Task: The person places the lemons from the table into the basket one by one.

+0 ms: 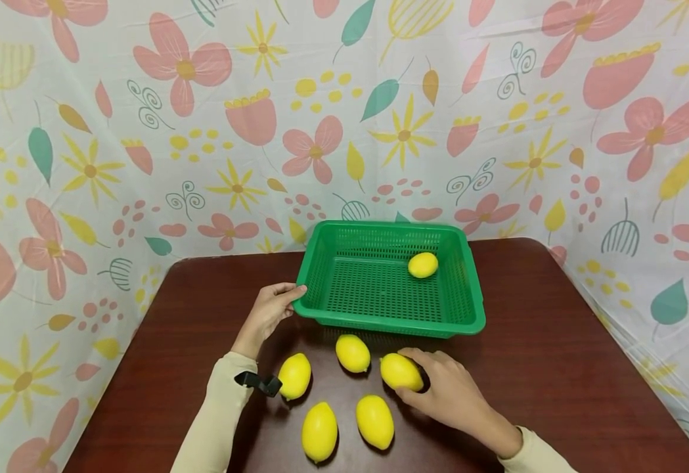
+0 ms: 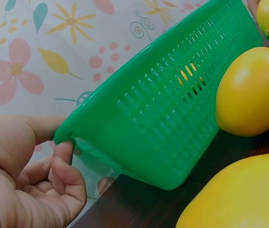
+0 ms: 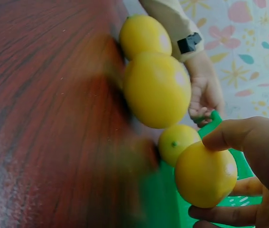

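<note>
My left hand pinches the near left corner of a green plastic basket, thumb on top of the rim and fingers curled beneath, as the left wrist view shows. A single lemon lies inside the basket towards the back right. In front of the basket, my right hand holds another lemon between thumb and fingers; the right wrist view shows this lemon close up. Whether it touches the table cannot be told.
Other lemons lie on the dark wood table: one near the basket's front, one by the left wrist, and two closer to me, a left one and a right one. A flowered cloth hangs behind the table.
</note>
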`<state>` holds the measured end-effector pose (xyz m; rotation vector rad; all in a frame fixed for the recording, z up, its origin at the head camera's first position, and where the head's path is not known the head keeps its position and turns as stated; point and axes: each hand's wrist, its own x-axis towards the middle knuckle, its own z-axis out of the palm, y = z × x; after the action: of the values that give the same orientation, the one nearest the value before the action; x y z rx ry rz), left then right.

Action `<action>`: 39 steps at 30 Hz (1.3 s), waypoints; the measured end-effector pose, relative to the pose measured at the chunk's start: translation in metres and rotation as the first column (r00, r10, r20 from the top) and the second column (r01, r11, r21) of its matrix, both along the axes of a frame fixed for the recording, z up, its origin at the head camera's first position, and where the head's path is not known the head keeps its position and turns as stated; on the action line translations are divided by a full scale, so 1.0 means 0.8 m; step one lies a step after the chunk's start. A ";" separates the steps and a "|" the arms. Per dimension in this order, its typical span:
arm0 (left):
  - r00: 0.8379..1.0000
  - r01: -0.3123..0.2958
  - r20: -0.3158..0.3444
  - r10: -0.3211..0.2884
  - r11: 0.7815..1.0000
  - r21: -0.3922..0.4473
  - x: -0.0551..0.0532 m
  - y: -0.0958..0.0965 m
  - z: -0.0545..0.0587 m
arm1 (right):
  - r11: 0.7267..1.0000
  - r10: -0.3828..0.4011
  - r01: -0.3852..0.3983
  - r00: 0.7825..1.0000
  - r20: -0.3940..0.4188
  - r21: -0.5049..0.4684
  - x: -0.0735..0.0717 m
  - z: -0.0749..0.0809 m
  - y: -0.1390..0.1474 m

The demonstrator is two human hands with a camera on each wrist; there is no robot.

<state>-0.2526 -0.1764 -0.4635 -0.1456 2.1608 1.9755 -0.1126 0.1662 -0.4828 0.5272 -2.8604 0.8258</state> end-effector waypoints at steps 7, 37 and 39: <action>1.000 0.011 -0.004 -0.011 1.000 -0.004 0.000 -0.002 0.000 | 0.999 0.046 -0.046 0.999 -0.004 -0.011 0.005 0.025 0.010; 1.000 0.017 -0.010 -0.017 0.999 0.030 -0.002 -0.001 -0.002 | 0.900 0.434 -0.435 0.894 0.114 -0.015 -0.125 0.158 0.076; 1.000 0.017 -0.014 -0.017 0.999 0.031 -0.002 -0.001 -0.003 | 0.897 0.439 -0.441 0.890 0.123 -0.007 -0.140 0.161 0.078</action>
<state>-0.2540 -0.1771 -0.4660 -0.1091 2.1315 2.0049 -0.2247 0.2290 -0.3543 1.2020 -2.8996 0.9142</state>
